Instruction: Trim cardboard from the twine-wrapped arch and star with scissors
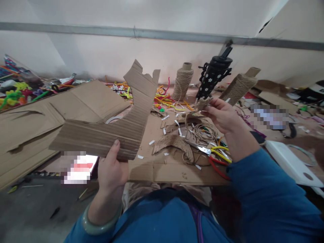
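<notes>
My left hand [112,173] is closed on the lower edge of a bent, cut piece of cardboard [129,121], thumb on its face, holding it up over the table. Pinched in the fingers of my right hand [222,114] is a small tan bit of twine [202,104]; its exact shape is partly hidden. Below lie a curved twine-covered piece [174,143] and a loose coil of twine [206,131]. Scissors [210,152] with yellow and red handles rest beside them, under my right forearm.
Two twine spools [182,82] flank a black flowered holder [210,77] at the back. Larger cardboard sheets [86,101] cover the left side. Colourful pipe cleaners [20,92] are heaped at the far left. A white plastic object [291,162] sits at the right.
</notes>
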Motion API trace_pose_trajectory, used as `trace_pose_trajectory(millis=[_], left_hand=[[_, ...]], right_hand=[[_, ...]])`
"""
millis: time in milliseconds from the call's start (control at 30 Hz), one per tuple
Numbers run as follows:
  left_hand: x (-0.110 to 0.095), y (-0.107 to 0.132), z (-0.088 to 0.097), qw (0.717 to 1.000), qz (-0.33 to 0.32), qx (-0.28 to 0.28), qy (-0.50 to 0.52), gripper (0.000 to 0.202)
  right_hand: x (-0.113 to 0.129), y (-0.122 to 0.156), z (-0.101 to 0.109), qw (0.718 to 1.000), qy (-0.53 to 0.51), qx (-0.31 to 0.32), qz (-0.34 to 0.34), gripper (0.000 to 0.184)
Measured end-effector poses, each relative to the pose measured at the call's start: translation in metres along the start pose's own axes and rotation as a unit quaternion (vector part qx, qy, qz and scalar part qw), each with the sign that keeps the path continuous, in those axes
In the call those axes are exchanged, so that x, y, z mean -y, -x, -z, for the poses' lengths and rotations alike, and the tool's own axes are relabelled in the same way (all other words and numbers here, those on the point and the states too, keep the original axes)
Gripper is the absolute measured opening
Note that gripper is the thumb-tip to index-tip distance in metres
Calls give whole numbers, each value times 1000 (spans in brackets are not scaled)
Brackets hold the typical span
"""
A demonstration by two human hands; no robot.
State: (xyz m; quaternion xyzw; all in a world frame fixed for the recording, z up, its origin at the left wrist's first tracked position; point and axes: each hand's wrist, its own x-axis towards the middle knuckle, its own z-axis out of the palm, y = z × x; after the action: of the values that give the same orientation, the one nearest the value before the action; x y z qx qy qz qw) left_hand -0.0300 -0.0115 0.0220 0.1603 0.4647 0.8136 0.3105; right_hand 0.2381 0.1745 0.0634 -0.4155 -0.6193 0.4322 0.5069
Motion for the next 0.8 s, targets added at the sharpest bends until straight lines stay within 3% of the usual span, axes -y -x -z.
trace_pose_trajectory(millis=[200,300,400,500,633,800], left_hand=[[1,5,-10,998,45,-16,30,25],[6,9,-13,999,45,-8,26,25],[11,14,-18,998,66,-6,20,24],[15,20,-23,995,99,-13,22,23],[20,25,-27,988,149,-5,24,21],[29,31,-26,986,154,37,58,29]], right_hand=[[15,23,-14,995,-53,-61,62,20],[18,49,-33,997,3,22,76,17],[19,77,-56,987,23,158,26,17],[17,93,-78,974,1,224,-4,20],[11,98,-101,969,-37,241,-30,20],[6,97,-117,973,-34,225,-38,18]])
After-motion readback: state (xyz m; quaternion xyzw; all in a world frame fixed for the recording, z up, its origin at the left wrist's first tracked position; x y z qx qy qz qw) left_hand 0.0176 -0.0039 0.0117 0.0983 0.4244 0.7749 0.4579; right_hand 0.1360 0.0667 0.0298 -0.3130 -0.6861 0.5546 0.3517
